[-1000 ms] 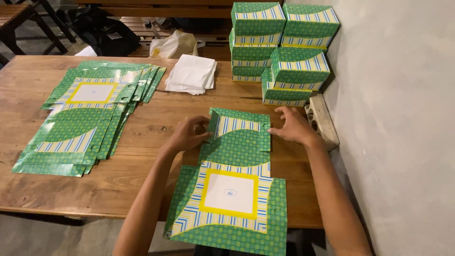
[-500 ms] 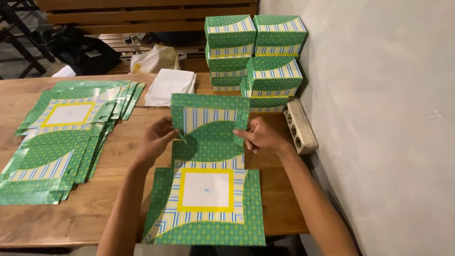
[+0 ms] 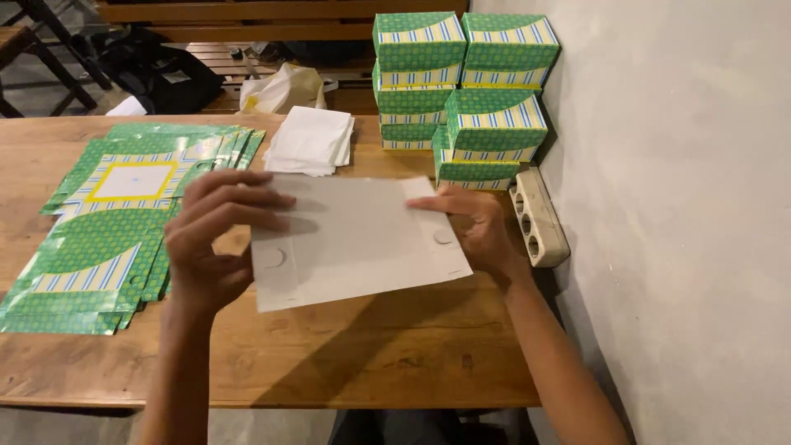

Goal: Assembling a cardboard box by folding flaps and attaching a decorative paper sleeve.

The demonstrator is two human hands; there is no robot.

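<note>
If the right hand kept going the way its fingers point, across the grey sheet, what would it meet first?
The right hand points leftward over the grey cardboard sheet that both hands hold. Straight on, it would probably meet the left hand's fingers gripping the opposite edge, though depth is unclear.

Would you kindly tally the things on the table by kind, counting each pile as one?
Assembled green boxes: 6 visible
Piles of flat green box blanks: 1
Grey-side blank held in both hands: 1
White paper stacks: 1
Power strips: 1
Total: 10
</note>
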